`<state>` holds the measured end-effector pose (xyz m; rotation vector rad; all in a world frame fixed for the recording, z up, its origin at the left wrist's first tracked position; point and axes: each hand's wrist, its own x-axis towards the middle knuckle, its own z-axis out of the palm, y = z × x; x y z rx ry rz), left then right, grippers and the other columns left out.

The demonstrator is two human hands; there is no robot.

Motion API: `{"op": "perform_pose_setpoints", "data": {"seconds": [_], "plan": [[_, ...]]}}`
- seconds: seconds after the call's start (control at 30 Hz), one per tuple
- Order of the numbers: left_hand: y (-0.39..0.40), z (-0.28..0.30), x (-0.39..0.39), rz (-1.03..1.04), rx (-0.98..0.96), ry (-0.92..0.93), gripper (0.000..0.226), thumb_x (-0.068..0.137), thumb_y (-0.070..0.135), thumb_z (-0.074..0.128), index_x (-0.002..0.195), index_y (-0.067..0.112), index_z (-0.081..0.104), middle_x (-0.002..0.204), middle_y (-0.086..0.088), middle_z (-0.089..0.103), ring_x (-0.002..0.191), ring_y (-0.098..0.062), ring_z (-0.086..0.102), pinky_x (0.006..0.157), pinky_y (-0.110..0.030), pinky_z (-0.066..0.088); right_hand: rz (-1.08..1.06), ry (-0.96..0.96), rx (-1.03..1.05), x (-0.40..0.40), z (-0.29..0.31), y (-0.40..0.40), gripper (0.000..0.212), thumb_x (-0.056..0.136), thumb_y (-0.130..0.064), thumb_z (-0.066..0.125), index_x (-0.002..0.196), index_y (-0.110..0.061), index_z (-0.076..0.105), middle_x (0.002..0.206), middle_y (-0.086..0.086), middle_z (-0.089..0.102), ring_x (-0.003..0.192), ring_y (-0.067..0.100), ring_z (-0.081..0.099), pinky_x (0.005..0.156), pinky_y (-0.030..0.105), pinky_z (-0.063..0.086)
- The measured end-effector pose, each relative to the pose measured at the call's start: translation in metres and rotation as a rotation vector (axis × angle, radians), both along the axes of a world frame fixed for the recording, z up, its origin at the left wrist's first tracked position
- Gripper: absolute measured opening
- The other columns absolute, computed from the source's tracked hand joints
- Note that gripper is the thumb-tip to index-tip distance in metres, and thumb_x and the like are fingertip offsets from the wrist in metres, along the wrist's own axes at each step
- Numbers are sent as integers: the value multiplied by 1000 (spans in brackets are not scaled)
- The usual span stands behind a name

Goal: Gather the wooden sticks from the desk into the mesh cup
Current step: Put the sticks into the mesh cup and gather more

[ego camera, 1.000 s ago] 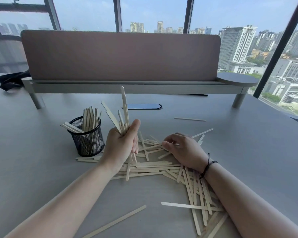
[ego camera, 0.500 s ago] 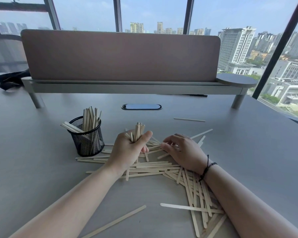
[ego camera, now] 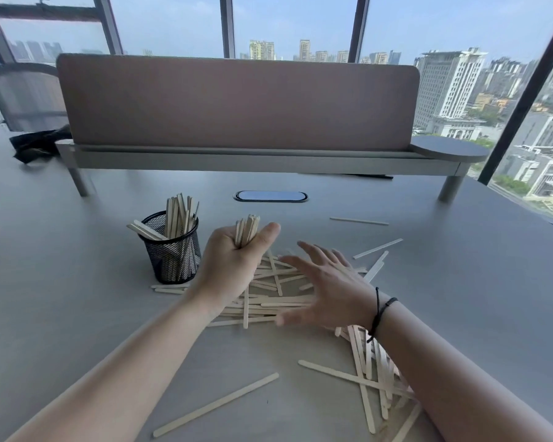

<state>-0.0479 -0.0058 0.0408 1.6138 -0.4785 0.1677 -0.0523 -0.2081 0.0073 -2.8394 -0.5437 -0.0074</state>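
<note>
My left hand (ego camera: 229,266) grips an upright bundle of wooden sticks (ego camera: 247,229), just right of the black mesh cup (ego camera: 173,253). Several sticks stand in that cup, and a few lean over its left rim. A loose pile of wooden sticks (ego camera: 275,301) lies flat on the grey desk between and under my hands. My right hand (ego camera: 324,282), blurred, hovers over the pile with its fingers spread and straight, holding nothing. More sticks (ego camera: 371,371) lie under my right forearm.
A long raised shelf with a pinkish divider panel (ego camera: 237,100) crosses the desk behind the cup. An oval cable port (ego camera: 270,196) sits in front of it. Single sticks lie apart at far right (ego camera: 358,221) and near front (ego camera: 216,405). Windows ring the desk.
The bundle in my left hand has been squared up and lowered, its tips now level. My right hand has lifted off the pile and opened its fingers.
</note>
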Motion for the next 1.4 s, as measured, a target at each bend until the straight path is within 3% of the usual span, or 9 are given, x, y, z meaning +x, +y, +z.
{"op": "perform_pose_setpoints", "data": {"seconds": [0.13,0.3,0.4,0.6,0.73,0.9,1.07,1.23,1.4], "plan": [[21,1,-9,-137,374,-167,62,82,53,72,56,10,37,49,-3,31,45,-11,30,48,-25,27,63,69,-52,2,-9,23,126,48,-99,49,153,-46,5,167,-1,4,154,18,-4,123,53,-1],[36,12,-33,-329,1175,-21,69,45,67,89,75,15,56,59,4,54,53,-9,46,53,-32,39,48,-22,0,15,-16,25,116,53,-94,47,152,-38,23,156,-11,32,147,15,25,120,43,20],[31,12,-42,-426,1370,74,63,47,62,91,80,17,61,75,-1,66,63,-16,59,54,-31,43,18,4,58,20,-16,18,106,55,-94,43,146,-39,39,149,-12,42,139,16,36,116,39,28],[26,10,-41,-452,1278,118,29,66,42,86,81,24,70,61,13,58,55,-1,49,53,-22,39,34,-32,119,22,-22,13,76,75,-76,60,137,-34,53,133,-7,53,128,18,45,109,40,37],[32,0,-29,-330,1153,72,11,80,37,77,81,27,72,62,17,62,57,2,54,53,-16,40,26,-60,65,18,-21,14,91,69,-85,46,142,-31,48,131,-7,51,126,17,44,108,39,38],[32,-29,-13,-58,1081,-173,28,88,55,65,91,27,68,72,7,65,68,-9,58,60,-29,39,29,-74,9,17,-20,18,86,71,-80,36,140,-32,51,129,-5,49,123,19,43,106,38,39],[24,-44,-10,81,1000,-336,34,87,61,62,89,27,65,75,6,68,77,-17,65,61,-32,41,30,-83,66,21,-24,17,57,82,-59,53,129,-29,63,119,-2,55,114,24,47,100,42,43],[21,-49,-13,165,955,-387,39,80,67,65,90,30,62,77,7,69,77,-17,65,62,-32,43,4,-105,8,18,-18,20,76,71,-66,32,131,-28,58,121,-1,56,115,23,48,97,40,44],[29,-48,-7,220,983,-370,60,63,84,63,95,34,59,85,13,69,81,-12,66,65,-30,45,-27,-126,-59,15,-13,23,84,70,-84,30,123,-28,62,114,-1,57,111,22,50,94,35,41]]}}
